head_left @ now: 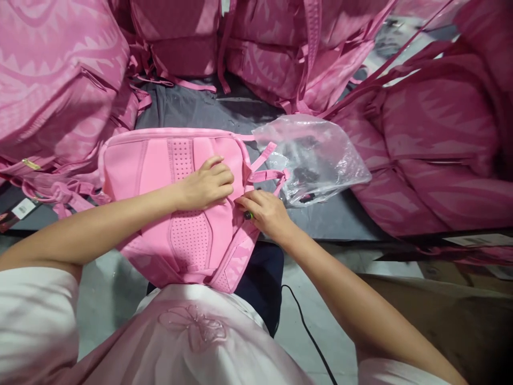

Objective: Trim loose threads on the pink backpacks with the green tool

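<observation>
A pink backpack (156,171) leans between the table edge and my lap, its padded back panel with dotted mesh strips turned up. My left hand (212,184) lies across this panel, its fingers curled on the fabric near the right-hand side. At the bag's right edge, my right hand (264,211) is closed around a small tool with a black and green end (248,215); the rest of the tool is hidden. The right fingertips touch the bag's side seam. Just beyond them, a pink strap (264,156) sticks out.
A clear plastic bag (320,155) with dark contents unclear lies right of the backpack on the dark table cover (176,109). Other pink backpacks (264,64) stand along the back, left and right. A black cable (304,321) runs over the floor.
</observation>
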Action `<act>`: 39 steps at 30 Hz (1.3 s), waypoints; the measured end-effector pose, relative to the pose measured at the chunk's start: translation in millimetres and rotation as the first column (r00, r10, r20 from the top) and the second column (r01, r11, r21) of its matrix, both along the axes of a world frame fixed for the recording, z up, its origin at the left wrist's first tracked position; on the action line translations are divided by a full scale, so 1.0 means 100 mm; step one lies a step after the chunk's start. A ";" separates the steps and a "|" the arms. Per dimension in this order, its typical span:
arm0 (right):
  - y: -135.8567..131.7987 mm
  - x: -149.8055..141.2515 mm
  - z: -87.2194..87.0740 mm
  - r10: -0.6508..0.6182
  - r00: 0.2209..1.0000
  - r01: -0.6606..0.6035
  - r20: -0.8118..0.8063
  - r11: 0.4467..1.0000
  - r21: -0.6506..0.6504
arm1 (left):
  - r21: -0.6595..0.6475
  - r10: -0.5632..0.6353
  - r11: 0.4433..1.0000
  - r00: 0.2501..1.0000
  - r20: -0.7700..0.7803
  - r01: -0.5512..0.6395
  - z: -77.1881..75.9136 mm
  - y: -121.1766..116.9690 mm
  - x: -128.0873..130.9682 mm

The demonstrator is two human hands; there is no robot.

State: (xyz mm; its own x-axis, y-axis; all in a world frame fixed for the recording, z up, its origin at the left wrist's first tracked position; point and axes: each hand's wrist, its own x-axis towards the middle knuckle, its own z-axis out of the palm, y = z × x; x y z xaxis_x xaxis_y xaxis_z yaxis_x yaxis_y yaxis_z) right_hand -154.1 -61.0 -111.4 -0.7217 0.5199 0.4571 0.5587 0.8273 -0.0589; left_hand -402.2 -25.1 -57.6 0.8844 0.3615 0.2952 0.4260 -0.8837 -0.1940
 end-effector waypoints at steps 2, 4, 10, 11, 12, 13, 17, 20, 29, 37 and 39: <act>0.01 -0.02 0.02 0.015 1.000 -0.015 0.025 1.000 0.023 | 0.078 -0.013 0.997 1.000 0.021 0.012 -0.06 -0.01 -0.05; 0.04 -0.03 0.05 0.027 0.997 -0.031 0.073 0.998 0.055 | 0.117 -0.037 0.993 0.999 0.035 0.033 -0.09 -0.01 -0.06; 0.08 -0.08 0.11 0.083 0.989 -0.093 0.120 0.992 0.080 | 0.171 -0.118 0.980 0.986 0.119 0.097 -0.03 -0.04 -0.01; 0.08 -0.11 0.11 0.074 0.987 -0.085 0.139 0.993 0.076 | 0.168 -0.120 0.981 0.986 0.120 0.099 -0.02 -0.04 -0.01; 0.08 -0.14 0.12 0.047 0.986 -0.059 0.159 0.996 0.070 | 0.160 -0.119 0.982 0.986 0.120 0.099 -0.02 -0.04 -0.01; 0.07 -0.18 0.12 -0.002 0.985 -0.009 0.173 0.998 0.061 | 0.148 -0.116 0.984 0.986 0.120 0.097 -0.01 -0.04 -0.02; 0.07 -0.24 0.12 -0.170 0.972 0.172 0.165 0.985 0.003 | 0.087 -0.092 0.993 0.990 0.108 0.083 0.00 -0.03 -0.02; 0.10 -0.19 0.10 -0.065 0.986 0.064 0.152 0.998 0.012 | 0.054 -0.090 0.995 0.989 0.114 0.084 -0.02 0.00 -0.02; 0.27 -0.33 0.06 0.059 0.994 -0.067 0.092 0.994 0.085 | 0.047 -0.086 0.996 0.991 0.107 0.081 -0.04 0.06 -0.05; 0.22 -0.25 0.17 0.081 0.997 -0.081 -0.008 0.974 -0.211 | 0.043 -0.094 0.995 0.991 0.094 0.090 0.02 0.03 -0.05; 0.22 -0.27 0.20 0.056 0.998 -0.059 -0.019 0.951 -0.302 | 0.073 -0.111 0.992 0.986 0.122 0.102 0.02 0.02 -0.07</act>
